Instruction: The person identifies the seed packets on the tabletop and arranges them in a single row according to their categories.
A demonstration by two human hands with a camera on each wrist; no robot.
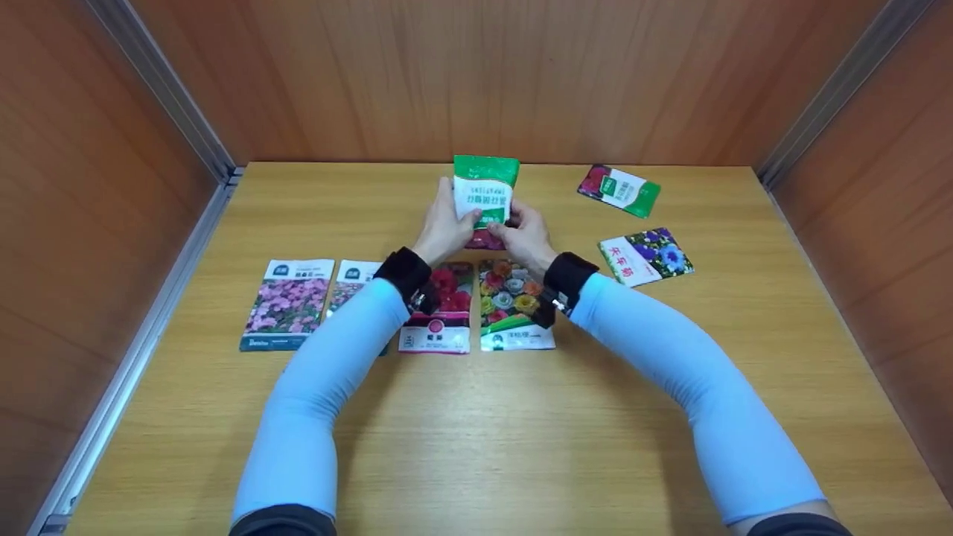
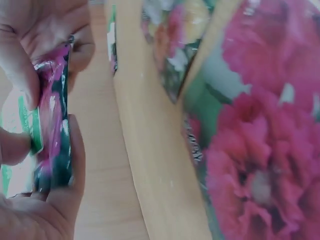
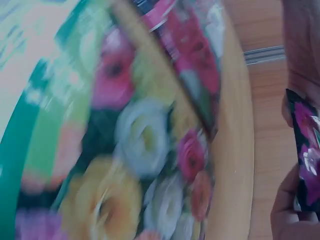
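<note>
Both hands hold one green and white flower seed packet above the back middle of the table, its printing upside down and its pink-flower end towards me. My left hand grips its left edge, thumb on top. At the lower right, my right hand pinches it with the thumb over the front. In the left wrist view the packet looks bent between the fingers. The right wrist view catches only a dark part of the packet at its edge. Below the hands lie a red-flower packet and a mixed-flower packet.
Left in the same row are a pink-flower packet and another packet, partly covered by the left forearm. At the back right lie a tilted green and white packet and a blue-flower packet. Wooden panels enclose the table.
</note>
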